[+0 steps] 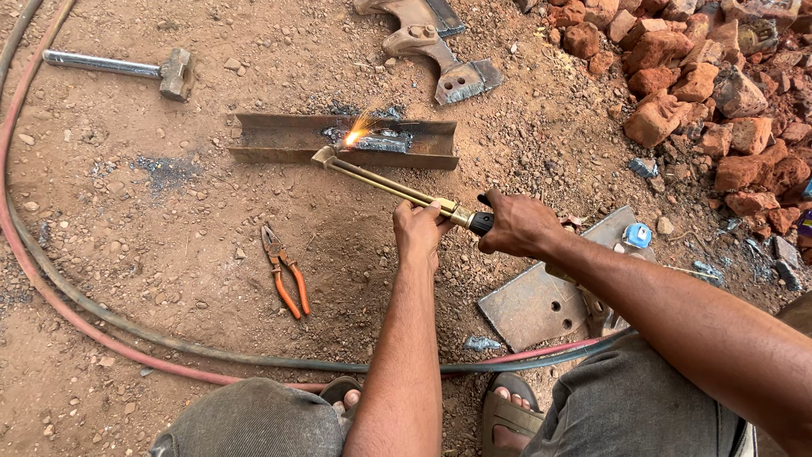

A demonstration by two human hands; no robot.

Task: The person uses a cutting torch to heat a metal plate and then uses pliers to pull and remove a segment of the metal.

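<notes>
Red dirt ground (pixel 169 279), brick rubble (pixel 702 76), steel channel (pixel 279 140)

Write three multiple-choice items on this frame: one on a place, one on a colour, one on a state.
1. Where do the pliers lie?
A. on the dirt left of the person's arms
B. on the brick pile
C. inside the steel channel

2. What colour are the pliers' handles?
A. blue
B. orange
C. green

3. What is happening at the tip of the cutting torch?
A. it is unlit
B. it lies dropped on the ground
C. it throws sparks on the steel channel

Answers: 1 A, they sit on bare ground inside the curve of the hoses. 2 B, both grips are orange. 3 C, bright sparks show where the tip meets the channel, with the left hand and right hand both gripping the torch.
</notes>
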